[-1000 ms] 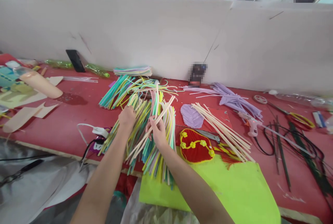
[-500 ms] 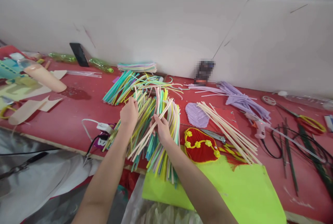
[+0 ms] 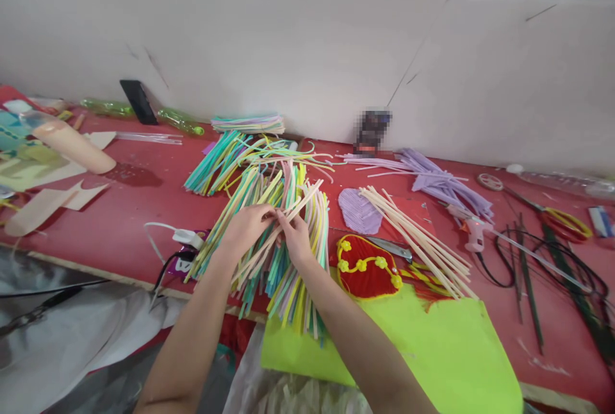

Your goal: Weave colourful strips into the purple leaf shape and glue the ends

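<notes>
A heap of thin pastel strips (image 3: 269, 234) in green, yellow, blue and pink lies on the red table (image 3: 144, 202) in front of me. My left hand (image 3: 247, 228) rests on the heap with its fingers curled round some strips. My right hand (image 3: 294, 238) is right beside it, fingertips pinched on cream strips (image 3: 307, 199) that slant up to the right. The two hands' fingertips meet at the middle of the heap.
A lime green sheet (image 3: 432, 343) lies at the near edge, with a red and yellow ornament (image 3: 365, 266) on it. Cream sticks (image 3: 418, 241), purple strips (image 3: 432, 177), a glue gun (image 3: 473, 231), scissors (image 3: 552, 212) and dark wires (image 3: 552, 260) lie right; a white plug (image 3: 185, 238) lies left.
My left hand has slid right and nearer across the heap to meet my right hand, which keeps its pinch on the cream strips. The view shifted slightly.
</notes>
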`<move>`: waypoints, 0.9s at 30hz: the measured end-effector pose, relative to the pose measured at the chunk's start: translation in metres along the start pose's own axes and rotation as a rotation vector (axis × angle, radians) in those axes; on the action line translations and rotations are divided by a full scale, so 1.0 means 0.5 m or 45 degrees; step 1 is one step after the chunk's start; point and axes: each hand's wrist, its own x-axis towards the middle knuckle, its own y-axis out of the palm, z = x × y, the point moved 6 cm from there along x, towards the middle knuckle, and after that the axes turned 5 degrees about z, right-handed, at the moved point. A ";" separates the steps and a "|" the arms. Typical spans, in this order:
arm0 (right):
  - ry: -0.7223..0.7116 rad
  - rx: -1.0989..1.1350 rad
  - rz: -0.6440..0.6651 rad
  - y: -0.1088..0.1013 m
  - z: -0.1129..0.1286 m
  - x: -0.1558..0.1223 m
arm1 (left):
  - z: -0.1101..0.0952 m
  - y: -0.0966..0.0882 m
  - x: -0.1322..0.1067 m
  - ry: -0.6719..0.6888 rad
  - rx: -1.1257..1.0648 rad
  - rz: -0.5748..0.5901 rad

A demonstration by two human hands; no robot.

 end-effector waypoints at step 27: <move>-0.106 0.629 -0.071 -0.055 0.058 -0.003 | 0.140 -0.022 -0.021 -0.640 0.139 -0.389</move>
